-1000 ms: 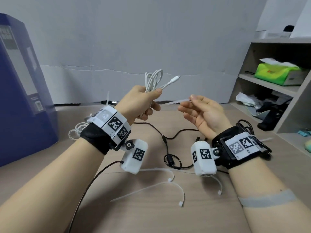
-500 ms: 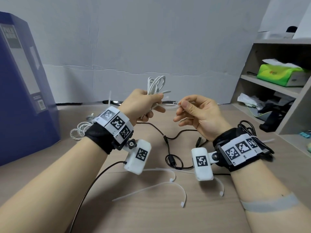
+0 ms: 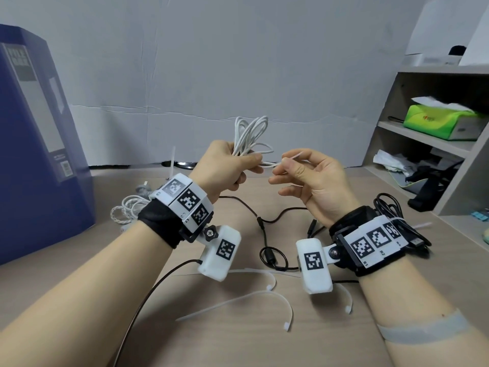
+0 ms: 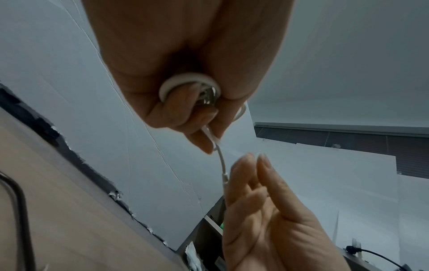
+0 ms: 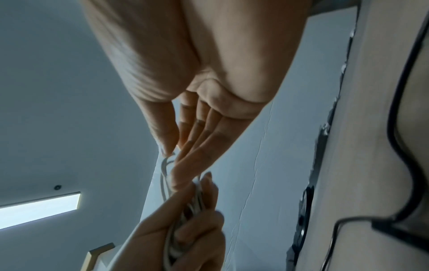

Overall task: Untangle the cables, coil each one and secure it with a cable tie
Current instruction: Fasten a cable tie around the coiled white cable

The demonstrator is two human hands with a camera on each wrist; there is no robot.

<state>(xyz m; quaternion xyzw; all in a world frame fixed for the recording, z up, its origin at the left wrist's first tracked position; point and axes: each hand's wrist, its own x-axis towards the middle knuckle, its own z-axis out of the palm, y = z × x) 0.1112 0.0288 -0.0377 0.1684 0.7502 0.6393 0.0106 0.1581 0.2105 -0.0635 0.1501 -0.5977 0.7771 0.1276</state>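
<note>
Pale wooden surface (image 3: 238,345) lies below both hands. Left hand (image 3: 225,165) grips the coiled thin white cable (image 3: 250,136). At three o'clock, right hand (image 3: 312,176) pinches the thin white plastic cable tie (image 3: 292,156). Best to squeeze the loops tight and poke the tie around the middle.

White cable (image 4: 189,86) in left hand (image 4: 185,60)

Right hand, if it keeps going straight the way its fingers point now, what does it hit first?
The right hand points left, pinching a cable tie. Straight on, it would probably first meet the left hand gripping the coiled white cable. The gap looks small, though depth is unclear.
</note>
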